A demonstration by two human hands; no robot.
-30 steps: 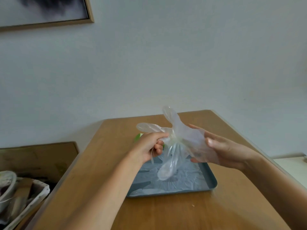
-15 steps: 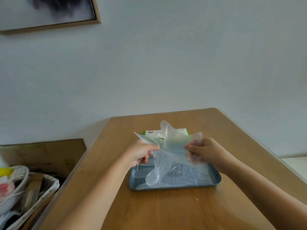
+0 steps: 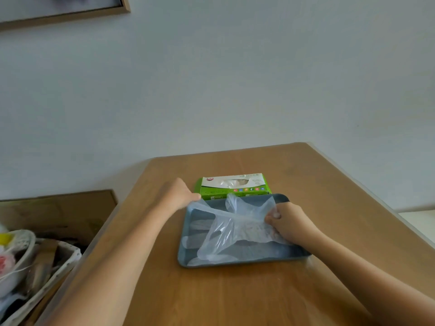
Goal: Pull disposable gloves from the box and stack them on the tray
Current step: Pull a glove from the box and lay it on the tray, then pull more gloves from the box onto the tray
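Both hands reach forward over the grey tray (image 3: 240, 262) — left hand (image 3: 179, 196) and right hand (image 3: 286, 222) pinching opposite edges of one clear disposable glove (image 3: 230, 227), stretched between them.

Looks like someone's home to me, a living or dining room kind of spot. Plain wooden table (image 3: 235, 297) pushed up against a bare pale wall (image 3: 235, 78), a wood-framed picture (image 3: 63, 10) hanging up top left, and a cloth-lined basket (image 3: 68, 260) stuffed with random household clutter next to a low wooden side cabinet (image 3: 58, 208).
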